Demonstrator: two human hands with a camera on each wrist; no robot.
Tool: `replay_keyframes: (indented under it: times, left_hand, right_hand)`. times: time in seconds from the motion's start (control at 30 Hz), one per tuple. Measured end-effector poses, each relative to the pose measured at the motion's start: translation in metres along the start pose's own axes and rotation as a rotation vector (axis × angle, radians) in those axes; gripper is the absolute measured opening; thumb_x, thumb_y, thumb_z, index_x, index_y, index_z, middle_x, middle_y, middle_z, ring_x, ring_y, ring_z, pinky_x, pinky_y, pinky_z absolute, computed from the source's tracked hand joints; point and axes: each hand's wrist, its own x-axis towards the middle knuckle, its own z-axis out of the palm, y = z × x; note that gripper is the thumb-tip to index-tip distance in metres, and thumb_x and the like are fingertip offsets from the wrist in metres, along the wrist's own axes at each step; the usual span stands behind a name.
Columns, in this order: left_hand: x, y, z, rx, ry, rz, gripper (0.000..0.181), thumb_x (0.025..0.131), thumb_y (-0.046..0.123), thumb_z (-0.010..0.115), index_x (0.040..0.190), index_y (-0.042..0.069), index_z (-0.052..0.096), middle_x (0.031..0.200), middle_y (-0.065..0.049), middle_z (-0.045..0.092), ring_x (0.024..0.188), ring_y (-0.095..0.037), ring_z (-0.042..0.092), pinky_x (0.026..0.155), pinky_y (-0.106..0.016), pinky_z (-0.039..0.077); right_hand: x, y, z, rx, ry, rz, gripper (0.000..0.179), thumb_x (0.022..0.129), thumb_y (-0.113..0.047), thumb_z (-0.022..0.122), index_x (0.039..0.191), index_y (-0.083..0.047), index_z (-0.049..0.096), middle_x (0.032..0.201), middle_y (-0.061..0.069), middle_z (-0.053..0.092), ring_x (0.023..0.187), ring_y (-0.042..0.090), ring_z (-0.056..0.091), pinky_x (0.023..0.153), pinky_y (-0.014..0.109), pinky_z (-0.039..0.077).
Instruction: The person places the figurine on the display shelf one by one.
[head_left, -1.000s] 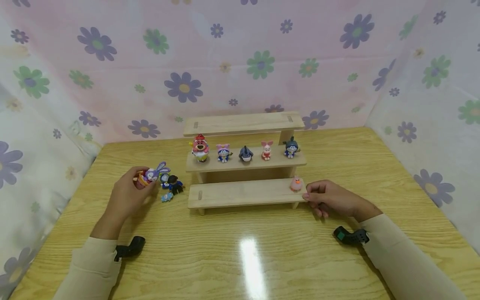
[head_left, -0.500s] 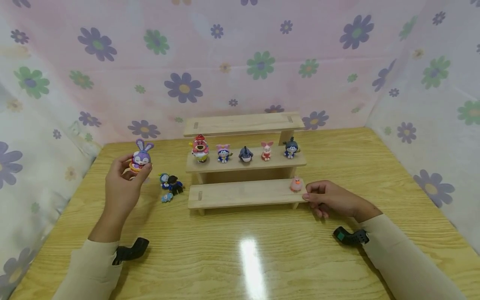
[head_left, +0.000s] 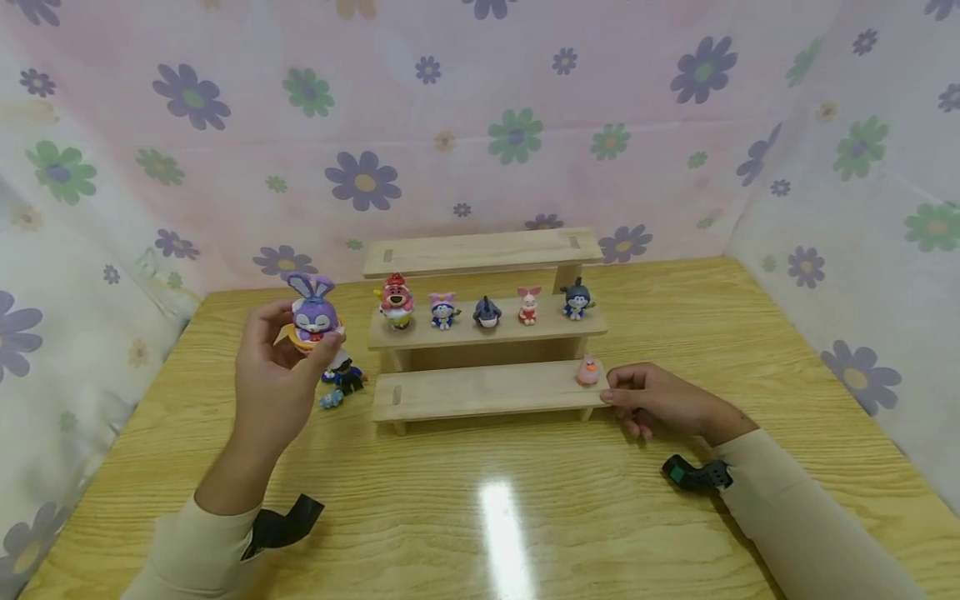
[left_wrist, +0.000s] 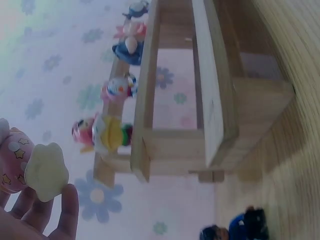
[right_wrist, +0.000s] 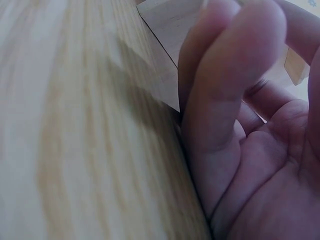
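Note:
My left hand [head_left: 273, 387] holds a purple rabbit figurine [head_left: 317, 317] upright in the air, left of a three-tier wooden display stand [head_left: 465, 393]. In the left wrist view, the figurine's pale scalloped base [left_wrist: 47, 172] faces the camera beside the thumb. My right hand [head_left: 660, 400] pinches the right end of the stand's lowest step between thumb and fingers. Near it on that step sits a pink bird figurine [head_left: 588, 372]. Below the raised rabbit, a dark-clothed figurine [head_left: 348, 379] and a small light-blue piece [head_left: 331, 400] lie on the table, partly hidden behind the hand.
Along the middle step stand a red bear figurine [head_left: 396, 304], a pink-hatted figurine [head_left: 442, 312], a dark-blue donkey-like one [head_left: 487, 313], a pink piglet [head_left: 528, 307] and a dark-hooded one [head_left: 577, 301]. Flowered cloth [head_left: 517, 183] hangs behind the wood-grain table [head_left: 420, 517].
My left hand has lifted the rabbit figurine off the group on the table, turned it upright and brought it right, toward the stand. My right hand keeps its place at the step's end.

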Motion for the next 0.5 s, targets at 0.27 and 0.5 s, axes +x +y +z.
replay_keyframes:
  times: [0.27, 0.5]
  left_hand:
    - [-0.003, 0.008, 0.033, 0.034, -0.11, 0.041, 0.053, 0.09, 0.0, 0.072, 0.134, 0.001, 0.042, 0.123, 0.003, 0.051, 0.104, -0.013, 0.063, 0.078, -0.013, 0.055]
    - [-0.005, 0.007, 0.06, 0.002, -0.203, 0.066, 0.055, 0.087, 0.0, 0.075, 0.132, 0.0, 0.043, 0.123, -0.007, 0.053, 0.103, -0.013, 0.063, 0.081, -0.016, 0.055]
  right_hand:
    - [0.002, 0.001, 0.001, -0.003, 0.003, 0.001, 0.033, 0.105, -0.025, 0.054, 0.099, 0.008, 0.049, 0.069, -0.001, 0.057, 0.054, 0.01, 0.058, 0.048, 0.028, 0.052]
    - [0.0, -0.002, 0.002, -0.009, 0.013, 0.001, 0.03, 0.104, -0.024, 0.055, 0.098, 0.006, 0.051, 0.068, 0.0, 0.057, 0.053, 0.01, 0.057, 0.047, 0.027, 0.052]
